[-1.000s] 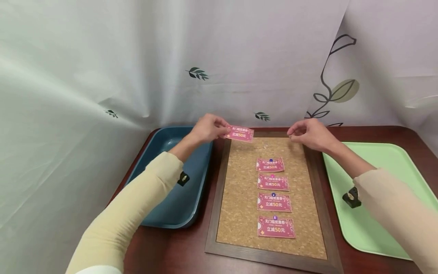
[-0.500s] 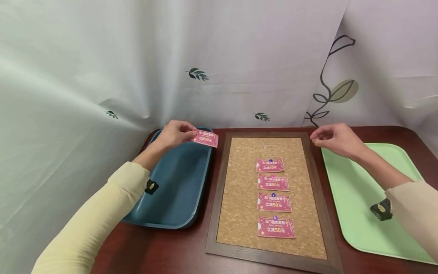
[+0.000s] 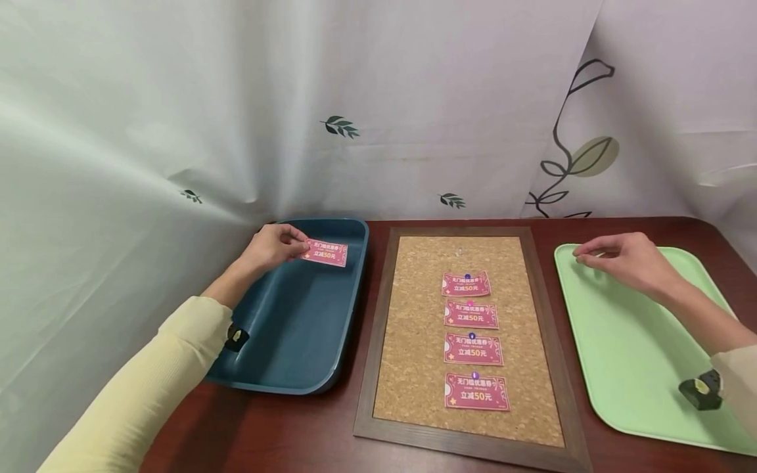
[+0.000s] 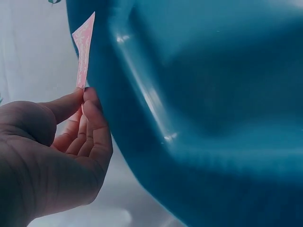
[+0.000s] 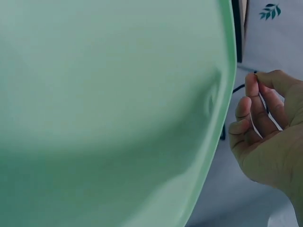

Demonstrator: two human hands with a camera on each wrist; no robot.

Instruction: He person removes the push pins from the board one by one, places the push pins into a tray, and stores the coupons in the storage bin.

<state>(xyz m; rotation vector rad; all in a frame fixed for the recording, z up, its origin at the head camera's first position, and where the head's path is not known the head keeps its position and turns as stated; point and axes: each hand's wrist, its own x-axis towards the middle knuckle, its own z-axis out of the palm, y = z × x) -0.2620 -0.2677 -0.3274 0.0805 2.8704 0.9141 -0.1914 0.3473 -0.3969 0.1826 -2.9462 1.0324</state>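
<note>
My left hand (image 3: 276,246) pinches a pink paper coupon (image 3: 324,252) by its left end, above the far part of the dark blue tray (image 3: 345,328). In the left wrist view the coupon (image 4: 84,52) is seen nearly edge-on, sticking up from thumb and forefinger. Over the far left corner of the light green tray (image 3: 627,341) is my right hand (image 3: 629,257). Its thumb and forefinger meet at the tips, with a tiny dark thing (image 5: 256,72) between them; its kind is too small to tell. The other fingers are loosely curled.
Between the trays lies a framed cork board (image 3: 408,368) with a column of several pink coupons (image 3: 472,315), each under a coloured pushpin (image 3: 475,376). A small clear thing (image 3: 459,251) is near the board's top. Behind the dark red table (image 3: 284,420) hangs a white patterned curtain (image 3: 402,98).
My left hand has carried the coupon leftward from the board's top to over the blue tray. My right hand has moved right, from beside the board's top to over the green tray.
</note>
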